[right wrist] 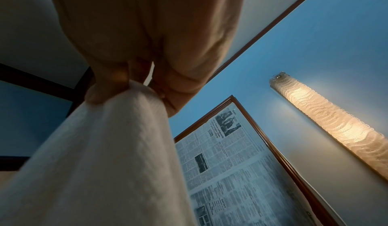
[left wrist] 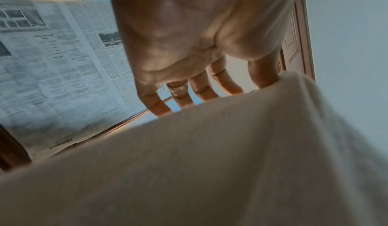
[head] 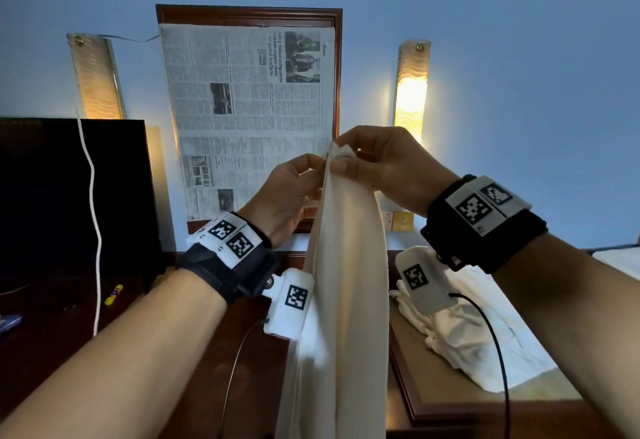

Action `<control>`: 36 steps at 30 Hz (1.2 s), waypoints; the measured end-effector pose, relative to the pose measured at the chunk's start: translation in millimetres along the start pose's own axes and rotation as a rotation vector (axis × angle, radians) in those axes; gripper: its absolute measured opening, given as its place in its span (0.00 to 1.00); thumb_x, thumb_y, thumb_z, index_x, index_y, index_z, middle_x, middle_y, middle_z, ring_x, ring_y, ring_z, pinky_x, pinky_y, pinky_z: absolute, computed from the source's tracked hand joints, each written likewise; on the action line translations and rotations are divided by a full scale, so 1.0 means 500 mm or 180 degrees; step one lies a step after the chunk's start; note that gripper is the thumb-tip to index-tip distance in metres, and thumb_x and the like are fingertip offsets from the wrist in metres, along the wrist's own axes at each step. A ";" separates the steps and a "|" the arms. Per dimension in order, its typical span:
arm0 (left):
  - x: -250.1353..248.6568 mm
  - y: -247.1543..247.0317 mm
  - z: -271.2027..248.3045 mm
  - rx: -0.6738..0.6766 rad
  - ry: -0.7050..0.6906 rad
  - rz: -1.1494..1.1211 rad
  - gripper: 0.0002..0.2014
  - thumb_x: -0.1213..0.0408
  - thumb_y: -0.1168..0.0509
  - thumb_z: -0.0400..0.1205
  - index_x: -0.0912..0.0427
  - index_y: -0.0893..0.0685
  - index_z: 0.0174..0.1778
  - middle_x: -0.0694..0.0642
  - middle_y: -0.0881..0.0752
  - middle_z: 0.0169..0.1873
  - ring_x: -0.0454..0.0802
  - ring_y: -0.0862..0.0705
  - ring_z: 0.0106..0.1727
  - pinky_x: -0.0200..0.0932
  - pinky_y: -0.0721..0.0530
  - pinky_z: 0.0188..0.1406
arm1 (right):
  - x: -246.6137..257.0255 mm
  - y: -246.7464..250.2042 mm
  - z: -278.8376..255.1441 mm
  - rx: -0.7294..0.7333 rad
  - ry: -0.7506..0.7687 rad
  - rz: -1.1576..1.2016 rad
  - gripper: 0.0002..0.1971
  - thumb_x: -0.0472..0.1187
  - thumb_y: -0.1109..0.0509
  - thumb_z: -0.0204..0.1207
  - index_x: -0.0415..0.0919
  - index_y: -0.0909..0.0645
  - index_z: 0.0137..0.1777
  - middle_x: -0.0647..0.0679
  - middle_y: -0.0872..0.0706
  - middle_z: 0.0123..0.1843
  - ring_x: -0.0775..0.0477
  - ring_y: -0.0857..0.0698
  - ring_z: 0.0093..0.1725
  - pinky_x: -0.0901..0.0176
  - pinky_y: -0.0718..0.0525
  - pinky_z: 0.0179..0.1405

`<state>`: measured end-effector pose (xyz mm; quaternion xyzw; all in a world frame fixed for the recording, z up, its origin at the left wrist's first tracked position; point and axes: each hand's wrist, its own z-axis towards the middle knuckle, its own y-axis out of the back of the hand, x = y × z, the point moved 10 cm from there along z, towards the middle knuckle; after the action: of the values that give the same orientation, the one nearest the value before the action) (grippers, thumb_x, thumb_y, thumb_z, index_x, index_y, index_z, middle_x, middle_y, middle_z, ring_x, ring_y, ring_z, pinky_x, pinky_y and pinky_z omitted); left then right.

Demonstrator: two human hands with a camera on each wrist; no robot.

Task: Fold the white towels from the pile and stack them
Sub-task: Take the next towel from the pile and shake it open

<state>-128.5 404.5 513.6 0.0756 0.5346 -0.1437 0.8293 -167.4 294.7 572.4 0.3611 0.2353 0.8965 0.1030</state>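
1. Nearest us, the white towel (head: 346, 282) hangs down the frame's centre.
2. Our right hand (head: 391, 165) pinches its top corner.
3. Our left hand (head: 291, 192), just beside, pinches the same edge.
4. The towel pile (head: 478, 334) lies lower right.

Setting: a furnished bedroom, of hotel or home type. Evidence: blue wall (head: 519, 57); wood-framed panel (head: 249, 12) at 12 o'clock, covered with newspaper (head: 242, 109); wall lamps at 11 o'clock (head: 95, 78) and 1 o'clock (head: 410, 92); dark screen (head: 69, 189) at 9 o'clock; dark wooden desk (head: 415, 411) at 6 o'clock.
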 end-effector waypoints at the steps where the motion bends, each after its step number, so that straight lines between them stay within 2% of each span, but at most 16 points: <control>1: 0.003 0.003 -0.001 -0.0043 -0.0006 0.0082 0.07 0.60 0.33 0.84 0.55 0.17 0.41 0.54 0.14 0.39 0.54 0.17 0.44 0.56 0.18 0.51 | -0.008 0.003 0.000 -0.0066 -0.0020 -0.0020 0.10 0.47 0.22 0.73 0.43 0.16 0.48 0.43 0.11 0.48 0.43 0.12 0.47 0.46 0.12 0.46; 3: 0.012 0.006 -0.003 -0.0083 -0.0005 0.0249 0.11 0.54 0.32 0.84 0.57 0.15 0.41 0.56 0.11 0.39 0.51 0.15 0.41 0.53 0.16 0.49 | -0.029 0.010 -0.003 -0.0215 -0.0044 0.0003 0.12 0.48 0.23 0.70 0.41 0.19 0.45 0.41 0.12 0.48 0.41 0.13 0.46 0.42 0.11 0.47; 6: 0.037 -0.013 -0.013 0.0049 0.0059 0.0326 0.23 0.43 0.35 0.84 0.62 0.10 0.52 0.65 0.10 0.52 0.65 0.12 0.53 0.61 0.14 0.60 | -0.063 0.014 -0.018 -0.0352 -0.0111 -0.0032 0.09 0.44 0.24 0.74 0.45 0.22 0.41 0.46 0.15 0.43 0.46 0.15 0.45 0.48 0.14 0.47; 9: 0.044 -0.040 -0.023 0.0192 -0.0286 0.0866 0.22 0.45 0.30 0.80 0.65 0.12 0.51 0.70 0.12 0.49 0.70 0.13 0.52 0.70 0.15 0.58 | -0.088 0.020 -0.033 -0.0409 -0.0177 -0.0267 0.09 0.43 0.25 0.76 0.46 0.24 0.41 0.40 0.15 0.46 0.41 0.15 0.46 0.49 0.16 0.45; 12: 0.044 -0.063 -0.020 0.0289 -0.0610 0.1597 0.12 0.59 0.31 0.85 0.67 0.13 0.50 0.67 0.11 0.47 0.63 0.11 0.49 0.68 0.13 0.50 | -0.111 0.029 -0.047 -0.0420 -0.0285 -0.0460 0.09 0.43 0.24 0.75 0.46 0.23 0.42 0.38 0.15 0.47 0.36 0.15 0.49 0.37 0.13 0.52; 14: 0.052 -0.070 -0.011 0.0339 -0.0577 0.1667 0.13 0.59 0.32 0.85 0.68 0.12 0.50 0.65 0.11 0.46 0.59 0.10 0.47 0.66 0.12 0.49 | -0.132 0.034 -0.064 -0.0480 -0.0345 -0.0451 0.09 0.45 0.23 0.75 0.45 0.21 0.42 0.38 0.14 0.46 0.39 0.14 0.48 0.35 0.13 0.53; 17: 0.062 -0.064 0.008 0.0254 -0.0605 0.1550 0.09 0.55 0.31 0.84 0.53 0.11 0.40 0.56 0.12 0.39 0.50 0.14 0.42 0.62 0.13 0.47 | -0.216 0.023 -0.118 -0.0544 -0.0809 0.0118 0.18 0.53 0.23 0.72 0.36 0.15 0.45 0.32 0.12 0.47 0.41 0.15 0.44 0.30 0.15 0.52; 19: 0.088 -0.065 0.019 0.0303 -0.0552 0.1645 0.10 0.59 0.32 0.86 0.49 0.13 0.38 0.51 0.14 0.35 0.44 0.17 0.38 0.49 0.16 0.41 | -0.268 0.007 -0.157 -0.0484 -0.1079 0.0391 0.25 0.56 0.24 0.71 0.30 0.14 0.50 0.28 0.13 0.50 0.33 0.14 0.46 0.25 0.17 0.54; 20: 0.109 -0.074 0.023 0.0442 -0.0477 0.1770 0.10 0.60 0.33 0.86 0.51 0.13 0.39 0.49 0.15 0.33 0.41 0.18 0.35 0.42 0.19 0.37 | -0.283 0.010 -0.168 -0.0509 -0.1111 0.0352 0.24 0.56 0.25 0.72 0.31 0.14 0.49 0.28 0.13 0.49 0.33 0.14 0.45 0.27 0.16 0.51; 23: 0.162 -0.106 0.029 0.0772 -0.0205 0.2101 0.12 0.60 0.34 0.87 0.60 0.12 0.40 0.47 0.19 0.26 0.38 0.25 0.27 0.32 0.29 0.29 | -0.294 0.034 -0.166 -0.0586 -0.1029 -0.0123 0.17 0.51 0.26 0.78 0.35 0.14 0.42 0.39 0.13 0.38 0.48 0.16 0.35 0.45 0.16 0.37; 25: 0.174 -0.109 0.048 0.0649 -0.0261 0.2168 0.14 0.60 0.34 0.87 0.64 0.12 0.40 0.54 0.21 0.27 0.41 0.26 0.28 0.35 0.29 0.30 | -0.304 0.037 -0.165 -0.0644 -0.0953 -0.0173 0.18 0.51 0.26 0.78 0.33 0.14 0.41 0.36 0.15 0.36 0.49 0.19 0.34 0.46 0.19 0.34; 27: 0.169 -0.106 0.067 0.0407 -0.0412 0.2110 0.12 0.61 0.33 0.86 0.53 0.11 0.36 0.53 0.20 0.27 0.43 0.24 0.31 0.42 0.28 0.35 | -0.340 0.026 -0.182 -0.0715 -0.1048 0.0278 0.20 0.50 0.26 0.78 0.30 0.15 0.41 0.33 0.17 0.35 0.47 0.21 0.35 0.49 0.22 0.33; 28: 0.172 -0.104 0.076 0.0321 -0.0482 0.2098 0.14 0.62 0.33 0.85 0.48 0.12 0.34 0.51 0.20 0.27 0.45 0.23 0.31 0.44 0.27 0.36 | -0.368 0.012 -0.201 -0.0707 -0.1182 0.0609 0.17 0.48 0.26 0.79 0.30 0.15 0.42 0.38 0.17 0.33 0.49 0.20 0.34 0.55 0.22 0.32; 30: 0.180 -0.096 0.085 0.0165 -0.0497 0.2087 0.15 0.60 0.33 0.85 0.48 0.14 0.31 0.53 0.21 0.25 0.50 0.24 0.29 0.47 0.26 0.34 | -0.428 -0.032 -0.248 -0.0458 -0.1486 0.0996 0.10 0.41 0.27 0.81 0.34 0.14 0.43 0.48 0.15 0.34 0.54 0.18 0.33 0.62 0.19 0.32; 33: 0.196 -0.039 0.093 -0.0189 -0.0397 0.1957 0.15 0.62 0.34 0.86 0.64 0.14 0.35 0.65 0.18 0.26 0.61 0.22 0.26 0.57 0.22 0.28 | -0.552 -0.109 -0.351 0.0329 -0.1938 0.0378 0.09 0.38 0.27 0.81 0.45 0.14 0.37 0.59 0.14 0.30 0.64 0.17 0.30 0.64 0.16 0.35; 36: 0.207 0.046 0.096 -0.0685 -0.0298 0.1754 0.15 0.61 0.32 0.84 0.49 0.11 0.30 0.46 0.14 0.25 0.54 0.18 0.30 0.53 0.19 0.34 | -0.720 -0.137 -0.500 0.0851 -0.2632 -0.0423 0.06 0.42 0.28 0.80 0.44 0.11 0.43 0.52 0.11 0.38 0.54 0.13 0.39 0.56 0.16 0.43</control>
<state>-39.5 396.6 439.0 0.1229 0.4673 0.1410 0.8641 -81.8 139.8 165.6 0.6838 0.3109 0.6297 0.1983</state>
